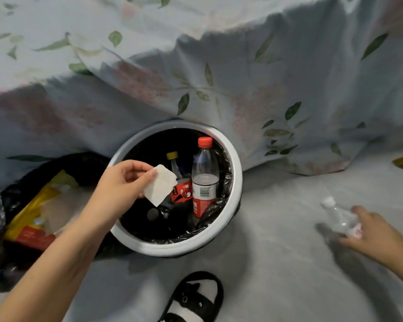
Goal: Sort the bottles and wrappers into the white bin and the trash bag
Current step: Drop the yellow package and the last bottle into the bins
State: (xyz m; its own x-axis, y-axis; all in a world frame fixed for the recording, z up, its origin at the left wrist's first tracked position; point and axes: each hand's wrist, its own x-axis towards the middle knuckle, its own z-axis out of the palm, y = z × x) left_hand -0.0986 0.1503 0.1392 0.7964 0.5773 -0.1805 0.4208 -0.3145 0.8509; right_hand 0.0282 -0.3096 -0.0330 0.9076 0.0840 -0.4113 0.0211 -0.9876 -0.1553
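Wrapper (160, 185): white, crumpled, square-ish.

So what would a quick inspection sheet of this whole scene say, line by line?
Surface: pale floor, wrinkled.
Job's things: white bin with black liner, holding a red-capped bottle, a yellow-capped bottle and a red wrapper; black trash bag to its left, holding yellow and red packaging.
Clutter: black-and-white slipper.
Hands: left hand pinches a white paper piece over the bin; right hand on a clear bottle on the floor.
Cables: nothing seen.
Surroundings: leaf-print sheet draped behind.
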